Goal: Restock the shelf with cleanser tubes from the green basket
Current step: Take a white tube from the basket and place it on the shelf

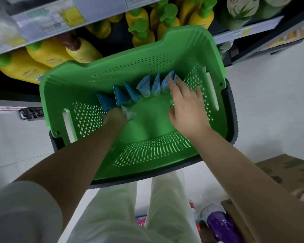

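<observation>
A green perforated basket (147,151) sits below me, in front of the shelves. Along its far wall stands a row of cleanser tubes: three dark teal ones (120,96) on the left and several pale blue ones (144,86) on the right. My left hand (115,118) is down at the left end of the row, its fingers curled round the cap ends of the dark teal tubes. My right hand (186,106) reaches to the right end of the row with straight, spread fingers, the fingertips touching the rightmost pale blue tube (166,83).
Shelves (235,32) behind the basket hold yellow bottles with green caps (139,23) and pale green tubs (242,9). A cardboard box (288,171) sits at the right. Purple and red packages (219,223) lie on the floor by my legs. The basket rests on a dark base (234,109).
</observation>
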{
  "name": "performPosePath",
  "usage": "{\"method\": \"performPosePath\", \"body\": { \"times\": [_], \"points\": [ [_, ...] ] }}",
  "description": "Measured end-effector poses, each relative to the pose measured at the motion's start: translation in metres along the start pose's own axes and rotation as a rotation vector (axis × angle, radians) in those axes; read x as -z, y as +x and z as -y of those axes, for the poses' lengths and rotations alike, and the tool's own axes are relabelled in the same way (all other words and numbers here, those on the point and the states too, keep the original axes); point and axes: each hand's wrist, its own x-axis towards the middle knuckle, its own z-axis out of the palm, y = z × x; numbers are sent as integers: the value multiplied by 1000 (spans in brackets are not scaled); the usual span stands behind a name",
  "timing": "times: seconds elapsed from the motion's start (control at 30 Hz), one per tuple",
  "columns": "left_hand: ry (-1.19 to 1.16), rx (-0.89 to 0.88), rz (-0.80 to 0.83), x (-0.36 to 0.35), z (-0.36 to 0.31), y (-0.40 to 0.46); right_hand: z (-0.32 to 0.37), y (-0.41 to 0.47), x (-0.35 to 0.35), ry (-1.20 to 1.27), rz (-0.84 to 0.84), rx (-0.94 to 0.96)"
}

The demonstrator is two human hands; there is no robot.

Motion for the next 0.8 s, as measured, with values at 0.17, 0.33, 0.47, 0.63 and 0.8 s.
{"method": "performPosePath", "body": {
  "times": [0.17,0.33,0.47,0.63,0.8],
  "points": [
    [-268,-106,16,28,4,-43,4,-2,16,8,0,5],
    [-480,-344,81,82,14,-120,11,-10,38,36,12,-6],
    [-609,-548,-19,129,27,-178,25,-17,64,42,160,69],
    [-742,-791,-128,193,31,-246,56,-19,113,158,215,103],
    [-851,-1000,-141,249,38,-302,88,-25,162,345,23,124]
  ]
}}
